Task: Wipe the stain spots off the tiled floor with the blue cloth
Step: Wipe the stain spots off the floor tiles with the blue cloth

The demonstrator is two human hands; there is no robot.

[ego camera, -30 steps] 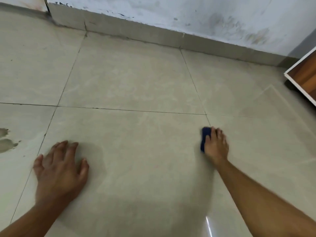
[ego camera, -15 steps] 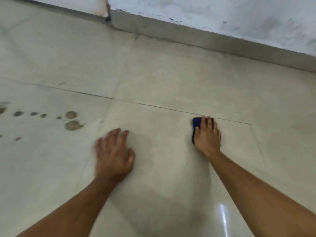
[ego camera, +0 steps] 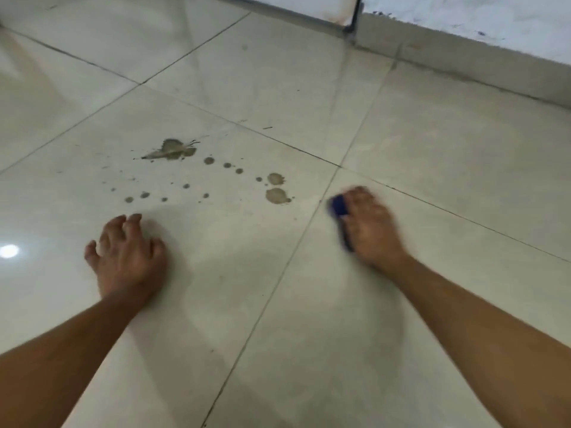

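Brown stain spots lie on a pale floor tile: a large splash (ego camera: 173, 149), two round blots (ego camera: 276, 195) and several small dots between them. My right hand (ego camera: 370, 227) lies over the blue cloth (ego camera: 339, 206) and presses it on the floor, just right of the tile joint and of the two blots. Most of the cloth is hidden under the hand, which is blurred. My left hand (ego camera: 128, 257) rests on the stained tile below the dots, fingers somewhat bent, holding nothing.
The tiled floor (ego camera: 278, 335) spreads all round, with dark grout lines. A skirting and a stained white wall (ego camera: 494, 23) run along the top right. A white door panel with a dark frame edge (ego camera: 355, 13) stands at the top. A light glare (ego camera: 9, 251) shows at left.
The view has swung left, bringing the whole stain patch into sight. My right hand has slid the cloth left toward the two blots, and my left hand has shifted left along the floor.
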